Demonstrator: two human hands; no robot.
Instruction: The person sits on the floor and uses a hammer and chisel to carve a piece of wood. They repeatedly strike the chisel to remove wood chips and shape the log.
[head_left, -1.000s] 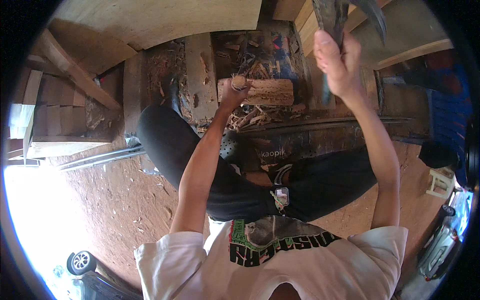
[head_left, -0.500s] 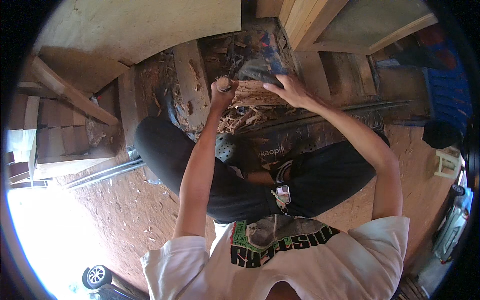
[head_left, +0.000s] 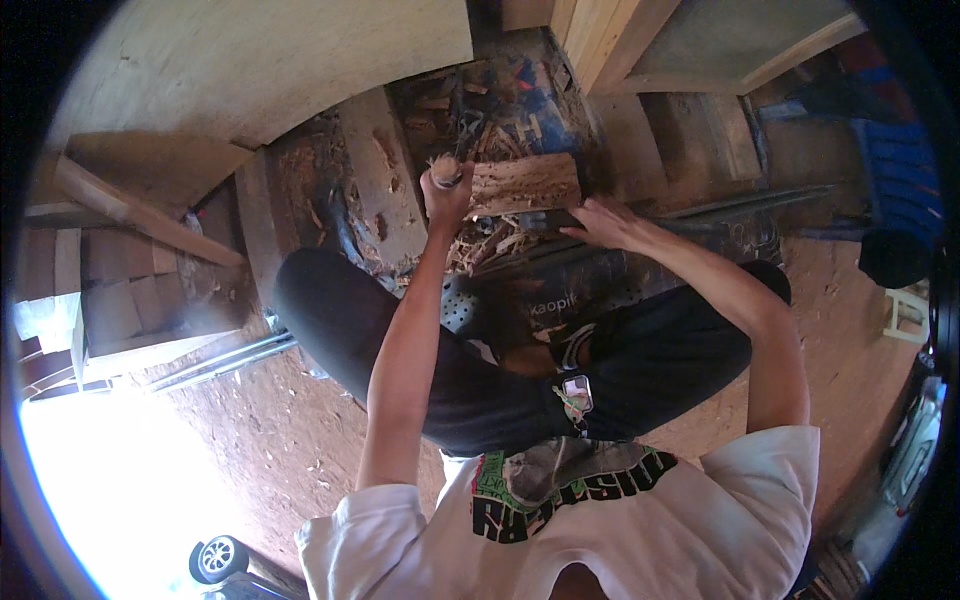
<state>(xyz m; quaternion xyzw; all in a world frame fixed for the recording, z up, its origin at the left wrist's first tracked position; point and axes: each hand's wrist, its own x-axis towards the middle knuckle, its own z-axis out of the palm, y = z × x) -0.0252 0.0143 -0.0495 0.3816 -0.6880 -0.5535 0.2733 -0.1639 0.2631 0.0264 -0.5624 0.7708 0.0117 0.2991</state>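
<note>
My left hand (head_left: 447,203) is closed round an upright wooden handle (head_left: 446,171) with a splintered, frayed top, like that of a struck chisel; its lower end is hidden. Right of it lies a rough carved wood block (head_left: 525,184) with a grooved face. My right hand (head_left: 603,223) is at the block's near right corner, its fingers curled. A dark grey tool (head_left: 536,222) seems to extend left from those fingers, along the block's near edge; its kind is unclear. Wood shavings (head_left: 490,240) lie about the block.
A thick plank (head_left: 383,170) runs left of the work. A large pale board (head_left: 270,60) and a wooden frame (head_left: 630,45) stand at the far side. My crossed legs (head_left: 640,355) close off the near side. At the right is a blue slatted thing (head_left: 900,185).
My right hand has come down and nearer, bringing the dark tool from above the block's far side to its near edge. The block's face is now uncovered. My left hand keeps its grip.
</note>
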